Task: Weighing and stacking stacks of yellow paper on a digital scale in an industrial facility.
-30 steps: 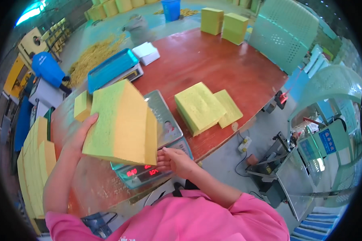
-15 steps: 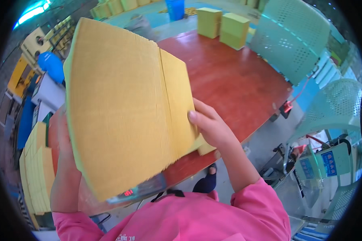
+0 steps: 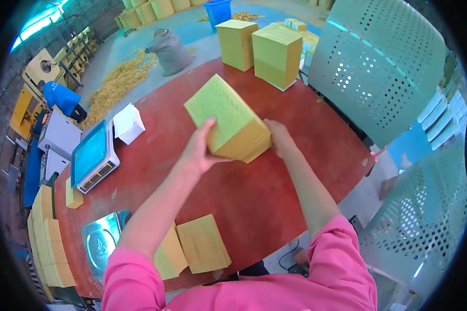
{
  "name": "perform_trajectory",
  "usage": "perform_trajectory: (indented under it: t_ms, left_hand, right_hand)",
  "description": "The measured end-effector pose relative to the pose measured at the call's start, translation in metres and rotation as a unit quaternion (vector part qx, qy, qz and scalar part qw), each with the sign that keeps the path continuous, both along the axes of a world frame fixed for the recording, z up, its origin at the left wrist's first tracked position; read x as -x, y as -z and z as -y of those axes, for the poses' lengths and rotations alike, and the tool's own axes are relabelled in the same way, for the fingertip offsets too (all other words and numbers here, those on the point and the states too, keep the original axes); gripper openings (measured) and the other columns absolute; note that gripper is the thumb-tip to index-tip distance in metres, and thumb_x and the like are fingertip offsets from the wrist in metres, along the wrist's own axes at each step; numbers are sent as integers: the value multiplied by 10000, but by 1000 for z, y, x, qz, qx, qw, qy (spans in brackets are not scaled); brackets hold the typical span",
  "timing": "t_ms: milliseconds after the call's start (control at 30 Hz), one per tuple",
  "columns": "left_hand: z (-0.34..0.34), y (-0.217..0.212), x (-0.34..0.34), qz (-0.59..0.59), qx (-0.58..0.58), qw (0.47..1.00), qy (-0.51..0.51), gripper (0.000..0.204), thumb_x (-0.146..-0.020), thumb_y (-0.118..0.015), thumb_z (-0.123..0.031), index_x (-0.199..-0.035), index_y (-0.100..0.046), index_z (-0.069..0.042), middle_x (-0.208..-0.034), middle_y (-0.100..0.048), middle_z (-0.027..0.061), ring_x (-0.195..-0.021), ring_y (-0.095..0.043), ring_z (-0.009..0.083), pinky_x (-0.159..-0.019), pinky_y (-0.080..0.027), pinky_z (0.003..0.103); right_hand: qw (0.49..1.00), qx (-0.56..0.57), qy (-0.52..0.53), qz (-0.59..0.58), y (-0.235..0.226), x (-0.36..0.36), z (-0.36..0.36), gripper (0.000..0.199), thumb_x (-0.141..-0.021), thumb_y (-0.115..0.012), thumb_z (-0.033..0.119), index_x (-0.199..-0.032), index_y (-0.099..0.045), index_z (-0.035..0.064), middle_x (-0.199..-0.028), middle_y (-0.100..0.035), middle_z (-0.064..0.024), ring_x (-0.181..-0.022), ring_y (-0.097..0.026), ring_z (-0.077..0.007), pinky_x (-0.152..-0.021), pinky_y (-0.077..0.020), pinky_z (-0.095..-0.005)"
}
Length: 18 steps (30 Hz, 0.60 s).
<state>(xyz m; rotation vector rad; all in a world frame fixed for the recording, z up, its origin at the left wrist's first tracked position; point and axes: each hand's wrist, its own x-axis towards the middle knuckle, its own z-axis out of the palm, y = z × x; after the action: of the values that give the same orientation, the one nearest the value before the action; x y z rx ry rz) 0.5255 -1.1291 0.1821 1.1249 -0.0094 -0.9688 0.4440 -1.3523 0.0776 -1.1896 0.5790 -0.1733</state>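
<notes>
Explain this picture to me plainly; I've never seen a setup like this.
There's no robot: a person's bare left hand and right hand hold a thick yellow block, seemingly stacked sheets, between them. The view looks down from a fisheye camera worn on the person's head, so straight edges bend near the rim. On the red-brown table are a white scale with a blue tray, a small white stack and, farther off, two tall yellow blocks.

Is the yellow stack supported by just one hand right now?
No: the left hand grips the yellow stack at its left side, and the right hand holds its right side.
</notes>
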Motion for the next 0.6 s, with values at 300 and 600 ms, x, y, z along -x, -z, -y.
perform_trajectory:
  t_ms: [300, 600]
  left_hand:
    - [172, 8, -42, 56, -70, 993, -72, 708, -862, -562, -578, -1438, -387, -205, -1487, -378, 116, -1336, -366, 440, -980, -272, 767]
    - [253, 0, -125, 80, -89, 991, -56, 716, -890, -506, -589, -1477, -329, -219, -1529, -328, 121, -1375, -330, 429, -999, -267, 761]
  right_hand:
    - [932, 258, 247, 63, 27, -2, 39, 444, -957, -539, 156, -1362, -476, -13, -1322, -518, -138, -1205, -536, -250, -1001, -430, -335]
    - [878, 461, 129, 16, 56, -77, 75, 661, -893, -622, 155, -1479, -340, 37, -1520, -376, -161, -1336, -444, -323, -1041, -438, -394]
